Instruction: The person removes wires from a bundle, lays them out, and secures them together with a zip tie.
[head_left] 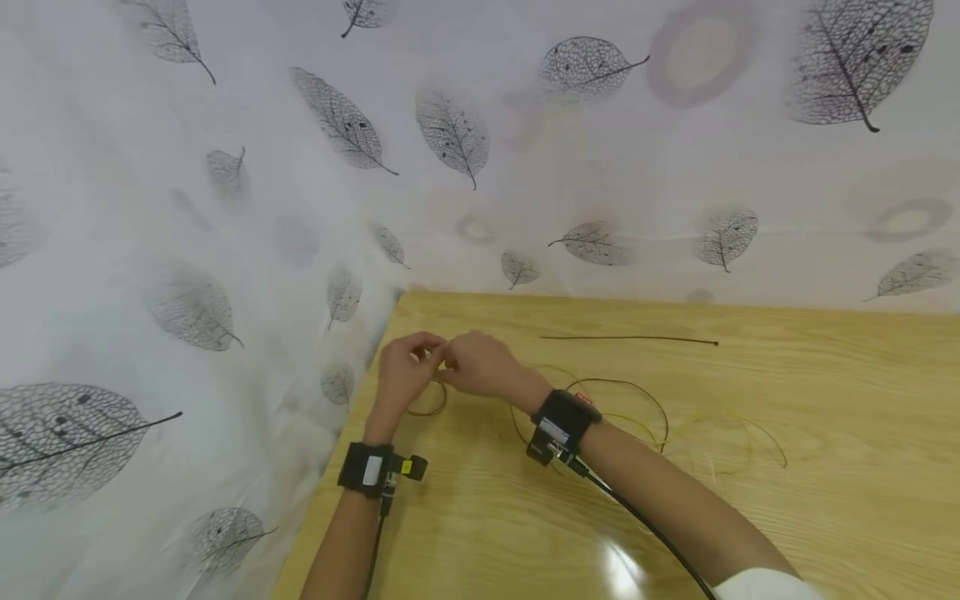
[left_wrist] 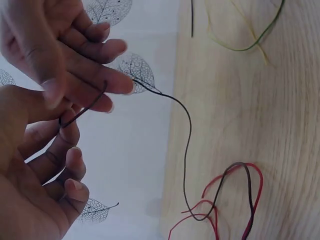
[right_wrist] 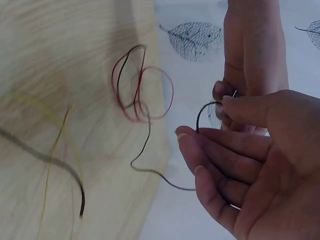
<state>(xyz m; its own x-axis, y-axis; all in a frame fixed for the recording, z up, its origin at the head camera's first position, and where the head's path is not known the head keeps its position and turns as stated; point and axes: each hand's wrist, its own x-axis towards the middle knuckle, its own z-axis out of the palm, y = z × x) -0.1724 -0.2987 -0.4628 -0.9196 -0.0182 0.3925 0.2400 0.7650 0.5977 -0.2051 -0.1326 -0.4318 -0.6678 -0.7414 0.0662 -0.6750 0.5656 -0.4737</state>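
Note:
My left hand (head_left: 405, 375) pinches a thin black cord (left_wrist: 82, 111) between thumb and index finger, near the table's left edge. Against it is my right hand (head_left: 483, 364), its thumb (right_wrist: 245, 107) beside the left fingertips and its other fingers slightly bent. From the left fingertips the cord runs in a short arc to the right fingers. It emerges beyond them and trails down onto the table, seen in both wrist views. There it meets a coil of red cord (right_wrist: 172, 92) and black cord. The right fingers partly hide the cord between them.
A straight black cord (head_left: 630, 337) lies along the back of the wooden table (head_left: 825, 400). Loose yellow cord (head_left: 765, 429) and a dark loop (head_left: 663, 408) spread by the right forearm. Leaf-printed sheeting (head_left: 480, 208) rises behind and at the left.

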